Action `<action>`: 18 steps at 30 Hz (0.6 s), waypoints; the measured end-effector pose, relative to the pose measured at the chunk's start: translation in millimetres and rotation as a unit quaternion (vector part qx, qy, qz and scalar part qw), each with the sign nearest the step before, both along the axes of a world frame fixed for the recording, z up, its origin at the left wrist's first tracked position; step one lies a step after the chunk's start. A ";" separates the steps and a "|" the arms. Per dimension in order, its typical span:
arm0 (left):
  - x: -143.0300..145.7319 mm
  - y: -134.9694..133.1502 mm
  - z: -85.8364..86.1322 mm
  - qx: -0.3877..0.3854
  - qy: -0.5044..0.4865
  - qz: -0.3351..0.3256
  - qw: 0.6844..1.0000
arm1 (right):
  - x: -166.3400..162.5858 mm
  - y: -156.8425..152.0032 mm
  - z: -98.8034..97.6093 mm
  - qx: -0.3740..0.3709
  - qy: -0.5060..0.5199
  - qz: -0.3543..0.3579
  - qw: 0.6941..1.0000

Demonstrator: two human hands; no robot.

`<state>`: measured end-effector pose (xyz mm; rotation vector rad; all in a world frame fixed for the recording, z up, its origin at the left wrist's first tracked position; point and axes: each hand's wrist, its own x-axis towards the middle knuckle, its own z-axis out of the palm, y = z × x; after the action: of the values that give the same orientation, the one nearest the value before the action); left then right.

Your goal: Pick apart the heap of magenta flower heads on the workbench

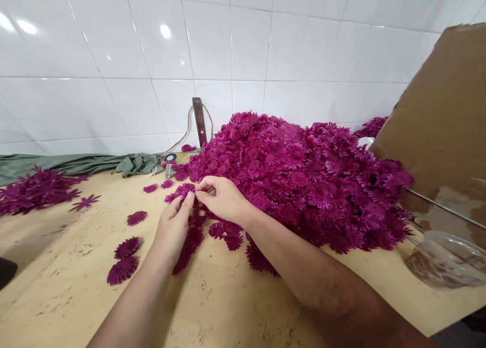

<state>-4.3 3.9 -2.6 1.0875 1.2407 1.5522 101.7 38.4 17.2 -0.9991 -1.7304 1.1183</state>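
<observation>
My left hand [173, 225] and my right hand [222, 199] meet over the table, both pinched on one magenta fabric flower [185, 189] held between their fingertips. Just behind and to the right rises a big heap of the same magenta flowers [304, 176]. Loose single flowers [123, 259] lie flat on the tan tabletop [212, 302] below and left of my hands. A smaller pile of spikier magenta petal pieces [36, 188] lies at the far left.
A white tiled wall [228, 49] backs the table. Crumpled green cloth [76, 163] lies along its foot, beside a metal bracket with cord [199, 120]. A brown cardboard sheet [444, 115] leans at the right, above a clear plastic tub [444, 259].
</observation>
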 end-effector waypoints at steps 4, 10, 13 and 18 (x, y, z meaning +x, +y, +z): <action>0.9 -0.6 3.2 0.006 0.072 -0.031 0.997 | 4.8 7.8 3.6 -0.001 0.032 -0.067 0.997; 2.9 -1.4 2.6 0.027 0.167 -0.075 0.983 | 6.4 22.4 -2.5 0.042 0.028 -0.166 0.985; 1.2 -2.2 0.3 0.034 0.128 -0.105 0.986 | 5.1 24.4 -3.1 0.044 0.028 -0.174 0.983; 5.7 -13.4 3.6 0.022 0.108 -0.181 0.977 | 56.0 35.8 22.5 0.015 0.142 -0.360 0.922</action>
<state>1.4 -9.5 1.1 1.4528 1.0764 1.2119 157.7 74.2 39.8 -1.2406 -1.0011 0.7006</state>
